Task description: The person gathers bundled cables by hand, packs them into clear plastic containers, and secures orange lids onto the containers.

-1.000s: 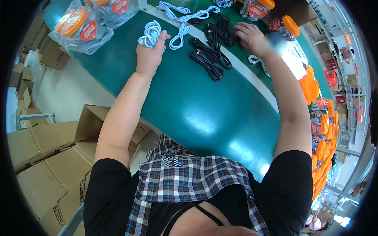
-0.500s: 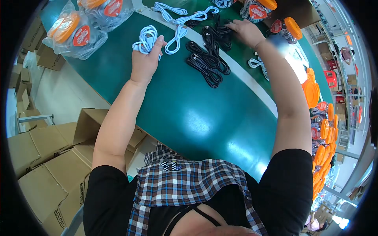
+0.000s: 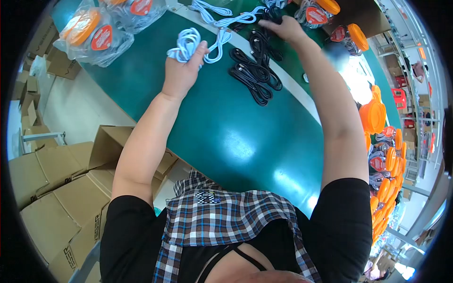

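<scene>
My left hand (image 3: 183,70) is closed around a coiled white cable (image 3: 188,41), held above the green table with the thumb across the coil. Farther up, my right hand (image 3: 285,29) has its thumb and fingers around a dark strand of black cable (image 3: 272,16); its fingertips are partly hidden. Below that hand lie several bundled black cables (image 3: 257,70), their plugs showing. Loose white cables (image 3: 231,21) stretch along the table between my hands. Another white bundle (image 3: 277,4) sits at the top edge of the view.
Bagged jars (image 3: 89,35) with orange lids stand on the table (image 3: 207,127) at upper left. Two more jars (image 3: 316,14) are near a cardboard box at upper right. Many orange-lidded jars (image 3: 387,184) line the right. Cardboard boxes (image 3: 61,203) fill the lower left floor.
My right hand has moved slightly up and left over the black cables. The left hand still holds the white coil. The whole view has shifted a little.
</scene>
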`<state>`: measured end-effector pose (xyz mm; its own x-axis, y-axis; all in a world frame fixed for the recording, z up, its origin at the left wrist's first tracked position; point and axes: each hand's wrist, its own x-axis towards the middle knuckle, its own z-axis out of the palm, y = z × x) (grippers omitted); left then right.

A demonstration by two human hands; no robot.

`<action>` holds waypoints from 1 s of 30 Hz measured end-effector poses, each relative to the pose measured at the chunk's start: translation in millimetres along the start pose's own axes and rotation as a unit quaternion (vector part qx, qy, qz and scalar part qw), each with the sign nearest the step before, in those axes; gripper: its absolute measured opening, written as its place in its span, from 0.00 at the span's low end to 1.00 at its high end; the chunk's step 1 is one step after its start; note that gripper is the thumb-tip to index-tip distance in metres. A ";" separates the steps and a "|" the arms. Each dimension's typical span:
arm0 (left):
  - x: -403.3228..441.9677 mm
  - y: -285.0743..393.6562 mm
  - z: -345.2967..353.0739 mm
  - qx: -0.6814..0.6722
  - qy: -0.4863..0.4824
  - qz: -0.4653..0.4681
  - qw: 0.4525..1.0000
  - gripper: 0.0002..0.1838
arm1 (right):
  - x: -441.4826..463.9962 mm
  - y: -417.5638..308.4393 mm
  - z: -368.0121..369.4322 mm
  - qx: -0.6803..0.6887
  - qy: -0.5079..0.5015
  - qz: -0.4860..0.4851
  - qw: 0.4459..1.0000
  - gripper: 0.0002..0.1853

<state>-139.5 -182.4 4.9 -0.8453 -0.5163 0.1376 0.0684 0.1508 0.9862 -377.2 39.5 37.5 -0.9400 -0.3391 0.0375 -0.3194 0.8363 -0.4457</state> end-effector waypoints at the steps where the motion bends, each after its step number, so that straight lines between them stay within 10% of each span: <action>1: -0.7 -0.7 0.2 0.011 -0.016 0.026 0.999 0.12 | 0.8 -4.8 4.4 0.020 -0.034 0.013 0.999 0.25; 4: -3.0 -2.5 1.7 0.039 -0.072 0.103 0.991 0.11 | -0.3 -14.7 11.4 0.072 -0.131 0.056 0.987 0.25; 9: -7.1 1.6 2.8 0.023 -0.201 0.322 0.925 0.16 | -40.1 33.8 -2.1 0.213 0.098 0.008 0.972 0.20; 12: -18.1 8.4 11.4 0.069 -0.198 0.418 0.884 0.19 | -121.3 -13.8 -48.2 0.311 0.039 0.010 0.950 0.15; 16: -58.2 26.9 33.2 0.145 -0.224 0.524 0.809 0.22 | -221.8 -38.9 -39.1 0.369 -0.337 0.062 0.864 0.07; 24: -125.3 42.3 37.5 0.335 -0.282 0.499 0.748 0.32 | -285.8 -46.6 -53.7 0.343 -0.441 0.051 0.828 0.13; 27: -117.0 24.4 28.8 0.249 -0.311 0.421 0.815 0.30 | -260.2 -3.2 -77.7 0.231 -0.367 -0.099 0.896 0.17; 30: -115.3 17.9 29.0 0.159 -0.329 0.328 0.871 0.29 | -214.7 71.4 -97.6 -0.130 -0.033 -0.190 0.973 0.14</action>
<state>-56.1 -95.7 4.0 -0.8078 0.3478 0.4759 0.5888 0.5118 0.6255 -209.9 214.1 84.9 -0.7407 -0.6653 0.0935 -0.6703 0.7224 -0.1697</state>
